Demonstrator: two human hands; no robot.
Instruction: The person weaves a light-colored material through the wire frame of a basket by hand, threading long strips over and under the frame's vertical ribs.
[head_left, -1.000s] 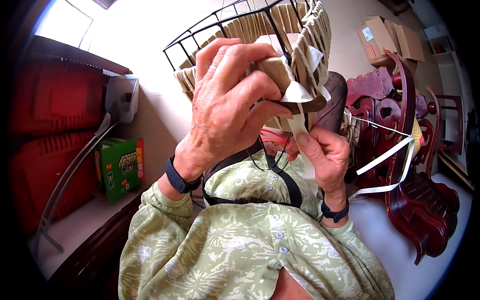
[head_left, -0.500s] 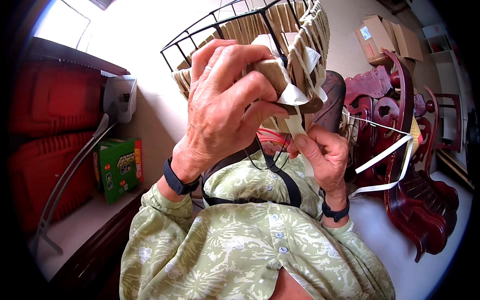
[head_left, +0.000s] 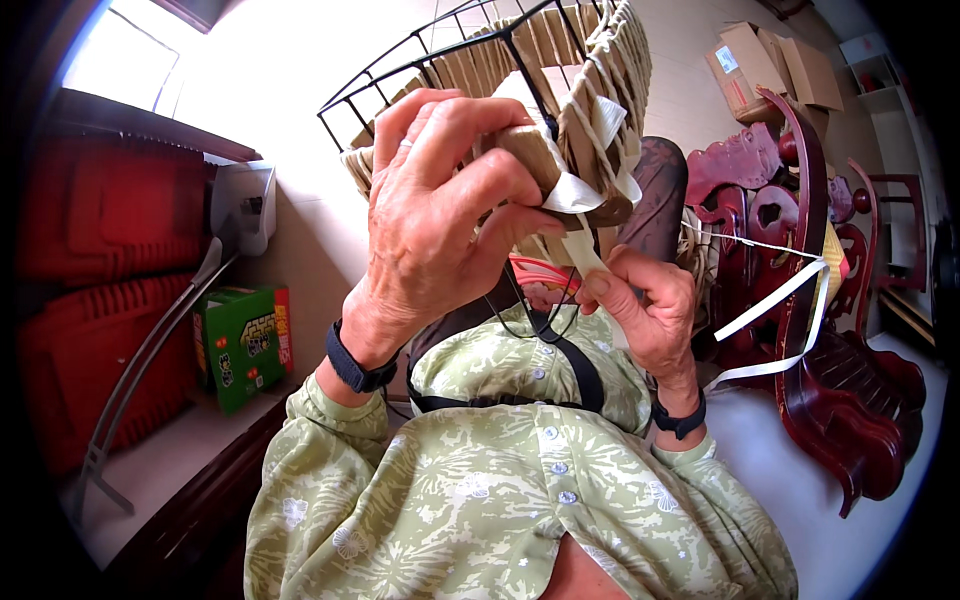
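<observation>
In front of me a half-woven basket (head_left: 622,75) leans up, its black wire frame (head_left: 425,50) partly wrapped with tan paper cord. My left hand (head_left: 435,195) is closed on the basket's near corner, fingers over a tan woven band (head_left: 535,158) and thumb below. A folded white strip (head_left: 575,192) pokes out beside the thumb. Lower right, my right hand (head_left: 645,305) pinches a pale flat strip (head_left: 582,248) between thumb and finger; it runs up to the basket's corner. The inner side of that corner is hidden by my left hand.
Right of me stands a dark red carved wooden chair (head_left: 800,290) with a white strap (head_left: 765,375) hanging over it. Open cardboard boxes (head_left: 750,75) lie farther back. On the left are red plastic-looking cases (head_left: 110,215), a green box (head_left: 240,345) and a grey bin (head_left: 243,200).
The basket and my left hand have shifted slightly left and down in view. Both hands keep their grips, and the pale strip now slants more between corner and right hand.
</observation>
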